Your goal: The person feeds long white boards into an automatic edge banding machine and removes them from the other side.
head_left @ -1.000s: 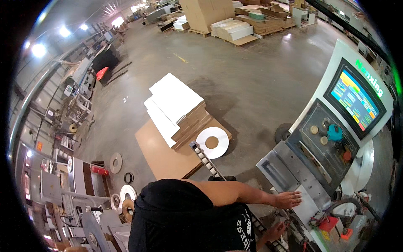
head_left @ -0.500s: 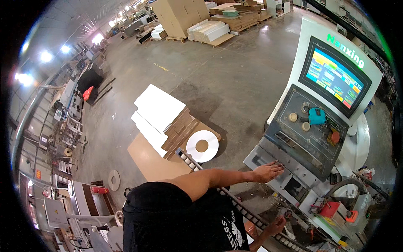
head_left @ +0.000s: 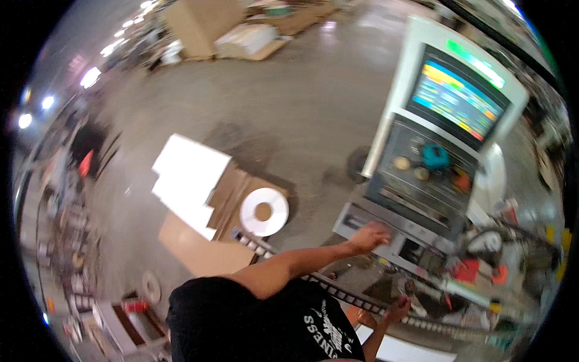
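My left arm reaches across to the machine's metal front ledge (head_left: 362,218). On or just over that ledge is my left hand (head_left: 369,236), blurred, its fingers stretched forward with nothing seen in them. Lower down, beside the roller track (head_left: 338,294), my right hand (head_left: 396,310) is raised; its fingers are smeared and I cannot make out whether they hold anything. A white panel (head_left: 401,349) lies below the right forearm. Above the ledge rises the control console with a lit touch screen (head_left: 456,99), and a teal object (head_left: 435,157) sits among the knobs.
Left of the track, a stack of white panels (head_left: 193,175) stands on a brown board (head_left: 205,244), with a white edge-band roll (head_left: 264,212) beside it. Hoses and red parts (head_left: 465,271) crowd the right. Large cartons and stacked boards (head_left: 250,41) stand farther off.
The view has swung, so the console and panel stack sit farther left and the picture is blurred. My left hand remains at the ledge; more of the white panel below my right forearm shows.
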{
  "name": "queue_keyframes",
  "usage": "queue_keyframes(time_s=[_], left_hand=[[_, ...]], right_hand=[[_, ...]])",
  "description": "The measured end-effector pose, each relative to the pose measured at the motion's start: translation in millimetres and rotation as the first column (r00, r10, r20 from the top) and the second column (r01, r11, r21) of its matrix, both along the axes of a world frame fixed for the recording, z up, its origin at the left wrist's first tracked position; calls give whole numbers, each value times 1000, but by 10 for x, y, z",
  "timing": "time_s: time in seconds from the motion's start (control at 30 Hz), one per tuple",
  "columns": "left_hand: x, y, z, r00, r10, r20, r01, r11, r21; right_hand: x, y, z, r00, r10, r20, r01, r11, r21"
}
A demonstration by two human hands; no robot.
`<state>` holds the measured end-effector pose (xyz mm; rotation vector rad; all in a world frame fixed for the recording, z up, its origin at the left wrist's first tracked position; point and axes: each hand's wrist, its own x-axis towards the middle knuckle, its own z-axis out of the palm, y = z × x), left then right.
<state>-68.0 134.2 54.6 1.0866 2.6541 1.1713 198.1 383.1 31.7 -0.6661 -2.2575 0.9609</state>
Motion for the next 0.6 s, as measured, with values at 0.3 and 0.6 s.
queue_keyframes(time_s=[0.3,0.6], left_hand=[[-40,-30,84,996,92,-22,-90,993,78],[-25,-111,106,998,-55,-5,55,974,220]], right_hand=[[1104,-923,505,844,-502,188,500,864,61],[2791,-1329,-570,297,-888,350,866,405,294]])
